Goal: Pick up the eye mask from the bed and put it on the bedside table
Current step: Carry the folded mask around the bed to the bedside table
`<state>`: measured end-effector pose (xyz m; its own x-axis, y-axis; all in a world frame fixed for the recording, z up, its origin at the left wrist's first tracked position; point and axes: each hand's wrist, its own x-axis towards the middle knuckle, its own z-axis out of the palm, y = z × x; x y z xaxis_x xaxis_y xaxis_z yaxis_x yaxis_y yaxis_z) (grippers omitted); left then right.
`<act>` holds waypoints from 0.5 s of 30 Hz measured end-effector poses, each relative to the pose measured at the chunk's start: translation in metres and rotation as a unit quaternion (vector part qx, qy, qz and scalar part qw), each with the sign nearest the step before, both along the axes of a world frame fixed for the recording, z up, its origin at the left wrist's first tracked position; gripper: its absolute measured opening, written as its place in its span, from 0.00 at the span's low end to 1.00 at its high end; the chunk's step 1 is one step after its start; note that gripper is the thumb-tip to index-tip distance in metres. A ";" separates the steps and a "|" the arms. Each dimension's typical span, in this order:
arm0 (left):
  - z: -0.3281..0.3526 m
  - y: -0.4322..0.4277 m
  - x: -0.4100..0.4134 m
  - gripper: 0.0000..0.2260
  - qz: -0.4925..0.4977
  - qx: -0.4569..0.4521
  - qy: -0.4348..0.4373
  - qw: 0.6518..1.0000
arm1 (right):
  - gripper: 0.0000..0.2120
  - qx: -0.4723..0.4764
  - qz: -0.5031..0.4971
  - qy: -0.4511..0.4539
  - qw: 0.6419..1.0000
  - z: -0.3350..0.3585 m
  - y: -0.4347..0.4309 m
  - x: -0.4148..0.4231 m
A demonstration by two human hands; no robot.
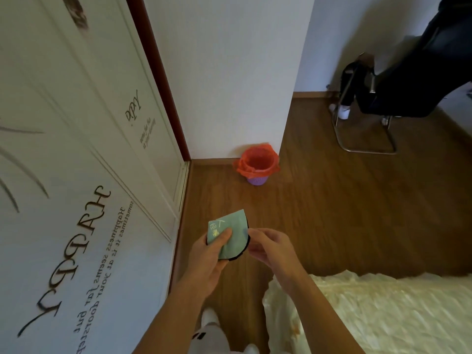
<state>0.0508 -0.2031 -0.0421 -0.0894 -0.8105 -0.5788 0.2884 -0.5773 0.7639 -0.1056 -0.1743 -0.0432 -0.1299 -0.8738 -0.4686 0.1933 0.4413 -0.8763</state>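
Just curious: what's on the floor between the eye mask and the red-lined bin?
Nothing: the head view shows bare wooden floor between the eye mask and bin.

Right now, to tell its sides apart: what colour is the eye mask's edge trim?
Black trim on the mint-green eye mask, head view.

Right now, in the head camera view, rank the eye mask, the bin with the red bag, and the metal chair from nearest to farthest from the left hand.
1. Eye mask: held in the left hand itself, thumb on top.
2. Bin with the red bag: on the floor ahead, at the wall corner.
3. Metal chair: far right, across the wooden floor.
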 end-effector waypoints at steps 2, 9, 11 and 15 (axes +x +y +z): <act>-0.006 -0.026 -0.006 0.18 -0.001 0.007 -0.002 1.000 | 0.13 0.010 -0.005 -0.005 1.000 -0.003 -0.026 -0.006; -0.026 -0.147 -0.031 0.17 -0.019 0.020 0.001 1.000 | 0.13 0.027 -0.031 0.006 0.999 -0.014 -0.133 -0.027; -0.025 -0.191 -0.038 0.18 -0.040 0.013 0.003 0.999 | 0.12 0.026 -0.043 0.020 0.999 -0.010 -0.172 -0.034; -0.014 -0.273 -0.055 0.18 -0.084 0.001 0.009 0.996 | 0.12 0.022 -0.074 0.049 0.996 0.004 -0.243 -0.048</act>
